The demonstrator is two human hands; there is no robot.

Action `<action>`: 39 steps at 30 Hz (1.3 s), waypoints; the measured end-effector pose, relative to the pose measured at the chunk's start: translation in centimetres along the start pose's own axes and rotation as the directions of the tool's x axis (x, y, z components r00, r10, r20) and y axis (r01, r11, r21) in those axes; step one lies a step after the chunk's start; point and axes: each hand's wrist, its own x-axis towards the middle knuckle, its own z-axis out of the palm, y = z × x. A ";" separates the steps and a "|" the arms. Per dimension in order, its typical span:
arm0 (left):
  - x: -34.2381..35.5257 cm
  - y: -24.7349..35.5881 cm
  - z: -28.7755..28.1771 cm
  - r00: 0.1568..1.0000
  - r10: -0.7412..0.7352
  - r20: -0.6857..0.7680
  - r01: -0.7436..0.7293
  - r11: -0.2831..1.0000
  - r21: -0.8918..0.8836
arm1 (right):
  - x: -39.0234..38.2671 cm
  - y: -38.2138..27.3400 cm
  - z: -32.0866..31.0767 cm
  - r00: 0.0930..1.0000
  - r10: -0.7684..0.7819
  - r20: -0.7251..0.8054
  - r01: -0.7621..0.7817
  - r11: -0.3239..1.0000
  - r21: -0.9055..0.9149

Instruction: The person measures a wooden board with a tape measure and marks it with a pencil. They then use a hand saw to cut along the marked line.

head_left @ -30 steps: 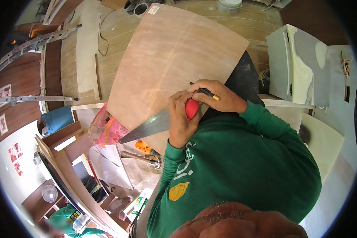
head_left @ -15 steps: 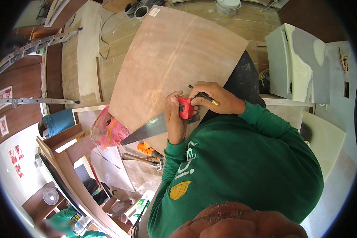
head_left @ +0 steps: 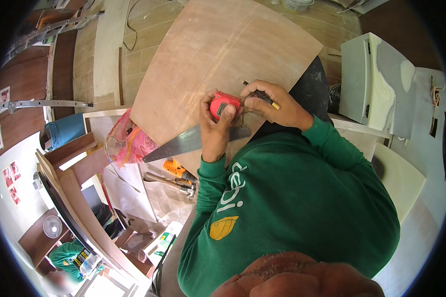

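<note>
My left hand (head_left: 213, 134) is closed around a red tape measure (head_left: 217, 103), its thumb lying across the casing. Just right of it, my right hand (head_left: 281, 110) grips a dark pencil (head_left: 263, 96) with a gold end, the tip pointing away from me. The right fingertips are close to the tape measure's side; whether they touch its blade I cannot make out. Under both hands lies a large sheet of plywood (head_left: 208, 54). A handsaw (head_left: 176, 143) rests along the sheet's near edge, partly hidden behind my left wrist.
A pink plastic bag (head_left: 121, 141) lies left of the sheet. An orange power drill (head_left: 176, 168) and a hammer (head_left: 183, 187) sit below the saw. A pale cabinet (head_left: 354, 79) stands at right, a ladder (head_left: 39, 105) at far left. Another person in a green sleeve (head_left: 67, 257) is at lower left.
The tape measure has turned in my left hand, and the left thumb now crosses its casing. The view has shifted a little, with both hands higher in it. The pencil stays in my right hand.
</note>
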 end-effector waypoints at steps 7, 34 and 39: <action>1.1 0.8 -0.7 0.968 0.174 0.179 -0.241 0.838 0.491 | 0.4 0.5 -0.4 0.976 -0.211 0.055 0.217 0.929 -0.298; 5.4 2.9 -10.0 0.961 0.171 -0.218 0.222 -0.003 0.975 | 21.6 3.2 -23.6 0.922 -0.039 -0.385 -0.249 0.703 -0.667; 5.8 3.3 -9.9 0.961 0.137 -0.242 0.249 -0.033 0.968 | 22.0 4.0 -22.9 0.914 -0.053 -0.401 -0.282 0.627 -0.726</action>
